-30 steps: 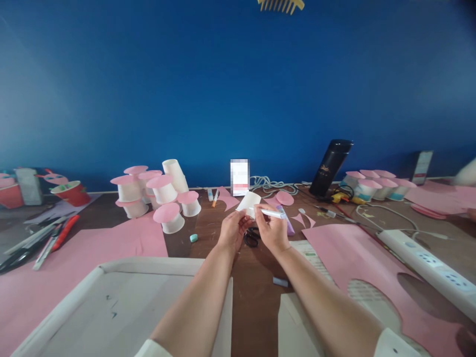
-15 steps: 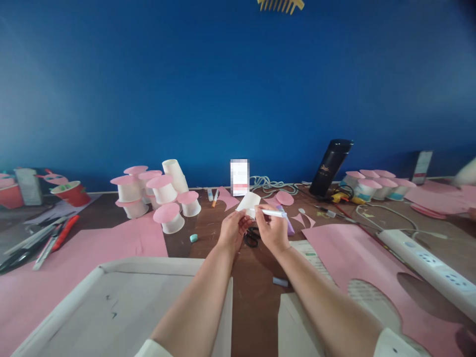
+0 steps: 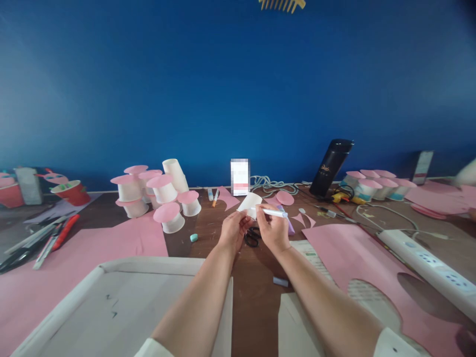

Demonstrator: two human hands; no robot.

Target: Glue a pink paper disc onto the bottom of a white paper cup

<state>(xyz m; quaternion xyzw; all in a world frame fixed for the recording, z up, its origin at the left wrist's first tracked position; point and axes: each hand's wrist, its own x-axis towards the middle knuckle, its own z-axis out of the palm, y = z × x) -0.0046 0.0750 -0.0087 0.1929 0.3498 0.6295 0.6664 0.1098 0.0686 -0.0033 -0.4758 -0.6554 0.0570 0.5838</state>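
Note:
My left hand (image 3: 234, 229) pinches the lower edge of a small white paper piece (image 3: 250, 202), perhaps a cup. A white pen (image 3: 274, 213) is held in my right hand (image 3: 272, 229), its front end at the right side of the white piece. Both hands are close together over the brown table. Below and between them lie black scissor handles (image 3: 252, 237), partly hidden. A purple item (image 3: 290, 227) shows behind my right hand.
Paper cups with pink discs (image 3: 167, 213) stand at left. A blurred phone (image 3: 240, 177) stands ahead. Further right are a black bottle (image 3: 330, 168), pink paper (image 3: 357, 248) and a power strip (image 3: 427, 267). A white tray (image 3: 148, 307) lies front left.
The white piece and both hands have shifted very slightly to the right. The grips look the same.

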